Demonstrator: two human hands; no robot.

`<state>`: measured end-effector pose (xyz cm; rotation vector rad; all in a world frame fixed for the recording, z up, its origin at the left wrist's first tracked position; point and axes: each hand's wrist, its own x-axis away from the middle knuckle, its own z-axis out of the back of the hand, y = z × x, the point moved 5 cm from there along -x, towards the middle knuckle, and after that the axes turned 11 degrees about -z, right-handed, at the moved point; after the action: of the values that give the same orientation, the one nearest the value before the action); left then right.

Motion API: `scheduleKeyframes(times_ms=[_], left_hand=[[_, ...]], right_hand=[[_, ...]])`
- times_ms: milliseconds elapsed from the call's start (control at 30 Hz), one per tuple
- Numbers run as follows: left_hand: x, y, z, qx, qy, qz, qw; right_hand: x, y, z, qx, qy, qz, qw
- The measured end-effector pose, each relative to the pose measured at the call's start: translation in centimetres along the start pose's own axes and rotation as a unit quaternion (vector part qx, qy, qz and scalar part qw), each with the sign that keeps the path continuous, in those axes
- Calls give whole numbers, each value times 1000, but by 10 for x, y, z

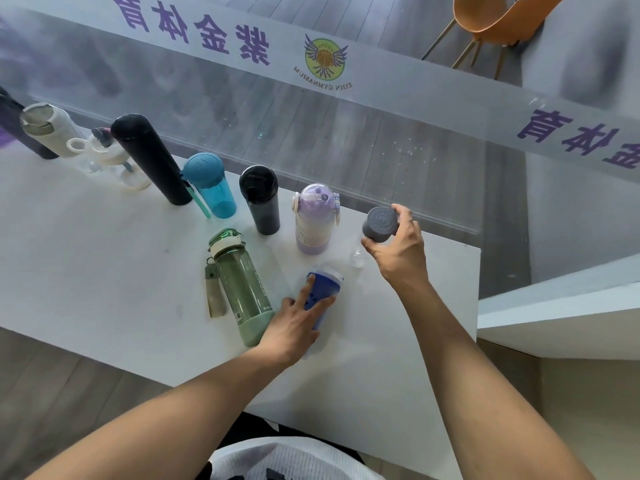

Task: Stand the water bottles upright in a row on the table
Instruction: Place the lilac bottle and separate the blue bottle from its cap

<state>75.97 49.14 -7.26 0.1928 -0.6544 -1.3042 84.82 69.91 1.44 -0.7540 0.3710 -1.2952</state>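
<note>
Upright bottles line the far edge of the white table [86, 271]: a grey-sleeved one [48, 128], a clear one with white lid [104, 157], a tall black flask [149, 161], a teal bottle [211, 188], a black tumbler [261, 199] and a lilac bottle [313, 220]. My right hand [398, 247] grips a clear bottle with a grey lid [379, 225] at the row's right end. My left hand [294, 323] lies on a blue-and-clear bottle [325, 289] lying flat. A green bottle [239, 285] lies on its side to its left.
A glass barrier with purple lettering [311, 109] runs just behind the row. The table's right edge [479, 271] is close to my right hand. An orange chair [491, 22] stands beyond the glass. A white ledge [561, 306] sits at right.
</note>
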Motion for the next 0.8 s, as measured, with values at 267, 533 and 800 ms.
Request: scheduleKeyframes(times_ms=[267, 533, 800], left_hand=[[2, -5, 2, 61, 25, 63, 996], [-3, 6, -2, 105, 18, 54, 993], [6, 30, 0, 143, 115, -34, 982]], right_hand=[[44, 47, 11, -28, 0, -119, 993], [98, 82, -30, -25, -155, -208, 966], [98, 66, -12, -133, -202, -206, 948]])
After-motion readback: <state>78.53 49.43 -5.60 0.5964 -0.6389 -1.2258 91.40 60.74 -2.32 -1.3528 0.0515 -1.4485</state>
